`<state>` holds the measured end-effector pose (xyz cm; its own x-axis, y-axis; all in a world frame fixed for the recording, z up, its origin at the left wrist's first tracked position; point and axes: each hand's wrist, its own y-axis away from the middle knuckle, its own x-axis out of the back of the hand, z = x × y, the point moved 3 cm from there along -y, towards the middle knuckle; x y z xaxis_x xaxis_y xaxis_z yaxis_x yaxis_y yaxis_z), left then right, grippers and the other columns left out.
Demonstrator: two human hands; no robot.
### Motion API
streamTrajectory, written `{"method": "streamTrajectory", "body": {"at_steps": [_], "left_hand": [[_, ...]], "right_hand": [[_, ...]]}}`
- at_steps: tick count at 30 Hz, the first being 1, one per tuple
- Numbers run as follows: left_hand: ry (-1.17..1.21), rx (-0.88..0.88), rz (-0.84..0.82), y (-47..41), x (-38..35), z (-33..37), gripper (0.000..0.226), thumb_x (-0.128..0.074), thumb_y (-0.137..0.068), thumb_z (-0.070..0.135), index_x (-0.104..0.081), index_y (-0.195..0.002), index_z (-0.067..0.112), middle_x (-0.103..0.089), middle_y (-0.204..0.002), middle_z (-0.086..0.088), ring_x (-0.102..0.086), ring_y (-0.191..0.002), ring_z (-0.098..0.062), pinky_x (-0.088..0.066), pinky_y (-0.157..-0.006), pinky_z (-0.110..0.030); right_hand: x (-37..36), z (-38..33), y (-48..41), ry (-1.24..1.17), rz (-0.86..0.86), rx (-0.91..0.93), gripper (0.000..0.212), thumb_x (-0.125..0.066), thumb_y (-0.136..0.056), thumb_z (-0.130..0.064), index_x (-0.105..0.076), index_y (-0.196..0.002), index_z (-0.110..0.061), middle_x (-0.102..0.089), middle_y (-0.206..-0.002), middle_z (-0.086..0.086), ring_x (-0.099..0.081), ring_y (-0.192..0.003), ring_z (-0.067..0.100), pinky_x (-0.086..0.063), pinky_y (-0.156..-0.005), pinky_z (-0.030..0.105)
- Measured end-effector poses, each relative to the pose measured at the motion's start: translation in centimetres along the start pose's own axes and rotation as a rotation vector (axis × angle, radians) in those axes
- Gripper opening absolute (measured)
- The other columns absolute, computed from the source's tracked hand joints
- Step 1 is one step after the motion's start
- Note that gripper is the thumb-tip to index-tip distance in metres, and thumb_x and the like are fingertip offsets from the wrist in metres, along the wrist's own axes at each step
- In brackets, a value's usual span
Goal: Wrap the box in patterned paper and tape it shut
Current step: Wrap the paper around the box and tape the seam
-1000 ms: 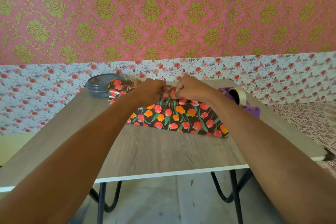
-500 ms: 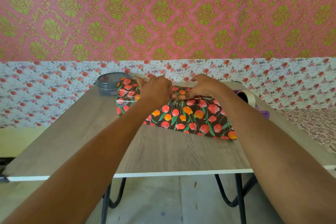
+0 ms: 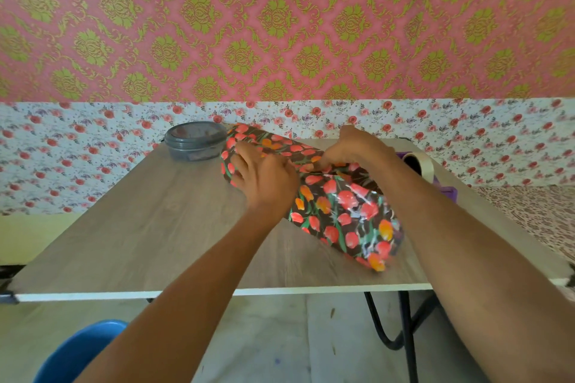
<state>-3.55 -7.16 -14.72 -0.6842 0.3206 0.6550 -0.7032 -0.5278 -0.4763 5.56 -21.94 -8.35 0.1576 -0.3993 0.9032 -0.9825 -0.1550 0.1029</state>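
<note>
From my remote seat, a grey lidded tub (image 3: 194, 141) stands far left on the desk (image 3: 140, 227). My left hand (image 3: 264, 179) grips the tulip-print paper (image 3: 345, 211), its fingers (image 3: 239, 162) curled over the left end. The bundle lies slantwise mid-desk, and the box inside is hidden. My right hand (image 3: 354, 146) pinches the top fold. A tape roll (image 3: 418, 165) sits just beyond.
</note>
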Motion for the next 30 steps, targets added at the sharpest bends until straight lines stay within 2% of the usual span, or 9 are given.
{"method": "streamTrajectory", "body": {"at_steps": [5,7,9,14,18,22,26,28,30], "left_hand": [[0.163,-0.023,-0.300,-3.0,-0.4,-0.3,0.035,-0.058,-0.084,0.025,-0.062,-0.050,0.018,-0.069,-0.087,-0.028,-0.061,-0.095,-0.045,-0.046,-0.101,-0.037],[0.150,-0.072,-0.355,-3.5,0.4,0.5,0.022,-0.065,-0.085,0.018,-0.075,-0.067,0.012,-0.076,-0.092,-0.018,-0.068,-0.080,-0.029,-0.056,-0.083,-0.035],[0.104,-0.110,-0.398,-4.3,0.8,1.3,0.021,-0.068,-0.082,0.021,-0.081,-0.088,0.006,-0.078,-0.093,-0.011,-0.067,-0.074,-0.019,-0.058,-0.072,-0.032],[0.021,-0.216,-0.590,-6.0,1.1,2.3,0.016,-0.069,-0.095,0.016,-0.079,-0.107,0.014,-0.074,-0.088,-0.003,-0.058,-0.065,-0.013,-0.042,-0.053,-0.015],[0.029,-0.255,-0.793,-6.8,1.0,3.1,0.036,-0.063,-0.097,0.022,-0.051,-0.063,0.017,-0.036,-0.056,0.000,-0.030,-0.048,-0.016,-0.029,-0.057,-0.027],[-0.033,-0.271,-0.880,-6.2,0.5,4.2,0.050,-0.079,-0.081,0.039,-0.041,-0.059,0.015,-0.029,-0.058,0.000,-0.028,-0.054,-0.019,-0.029,-0.063,-0.035],[-0.112,-0.358,-0.933,-5.4,0.3,3.8,0.068,-0.083,-0.066,0.066,-0.067,-0.102,0.011,-0.066,-0.102,-0.002,-0.062,-0.095,-0.024,-0.046,-0.086,-0.040],[-0.152,-0.369,-0.958,-5.3,0.9,3.7,0.093,-0.082,-0.069,0.064,-0.055,-0.141,0.013,-0.056,-0.145,-0.005,-0.053,-0.132,-0.031,-0.041,-0.110,-0.047],[-0.220,-0.375,-0.973,-5.4,1.5,3.8,0.091,-0.083,-0.074,0.052,-0.049,-0.145,0.007,-0.049,-0.150,-0.015,-0.048,-0.135,-0.035,-0.038,-0.111,-0.051]], "right_hand": [[-0.4,0.5,2.5,0.063,-0.035,-0.018,0.106,-0.080,-0.065,-0.066,-0.041,-0.146,-0.009,-0.059,-0.130,0.012,-0.063,-0.109,0.032,-0.055,-0.091,0.041],[-0.4,0.2,3.2,0.090,-0.078,-0.043,0.103,-0.077,-0.063,-0.069,-0.045,-0.143,-0.012,-0.059,-0.136,0.013,-0.066,-0.108,0.035,-0.057,-0.092,0.045],[-0.4,-0.1,3.7,0.078,-0.103,-0.054,0.078,-0.075,-0.073,-0.059,-0.051,-0.128,-0.009,-0.067,-0.120,0.018,-0.074,-0.086,0.035,-0.063,-0.070,0.039],[-1.0,0.8,5.2,-0.058,-0.285,-0.026,0.029,-0.057,-0.099,-0.030,-0.069,-0.094,-0.004,-0.074,-0.066,0.011,-0.073,-0.062,0.022,-0.052,-0.062,0.026],[-2.4,1.4,6.3,-0.389,-0.447,0.094,0.021,-0.058,-0.103,-0.014,-0.072,-0.103,0.002,-0.078,-0.087,0.017,-0.077,-0.083,0.026,-0.053,-0.058,0.025],[-2.4,2.4,6.3,-0.406,-0.349,0.185,0.007,-0.070,-0.094,-0.005,-0.072,-0.094,0.002,-0.078,-0.088,0.016,-0.077,-0.076,0.024,-0.055,-0.061,0.028],[-0.3,3.2,3.5,-0.102,0.154,0.341,0.041,-0.086,-0.071,-0.006,-0.072,-0.109,-0.015,-0.071,-0.104,0.006,-0.070,-0.095,0.024,-0.060,-0.080,0.041],[-0.2,3.3,2.6,0.064,0.137,0.420,0.075,-0.083,-0.071,-0.010,-0.056,-0.138,-0.028,-0.052,-0.134,0.002,-0.050,-0.125,0.027,-0.046,-0.103,0.054],[-0.3,3.2,2.1,0.253,0.030,0.475,0.096,-0.083,-0.075,-0.016,-0.034,-0.157,-0.030,-0.026,-0.161,-0.004,-0.022,-0.148,0.028,-0.024,-0.116,0.065]]}}
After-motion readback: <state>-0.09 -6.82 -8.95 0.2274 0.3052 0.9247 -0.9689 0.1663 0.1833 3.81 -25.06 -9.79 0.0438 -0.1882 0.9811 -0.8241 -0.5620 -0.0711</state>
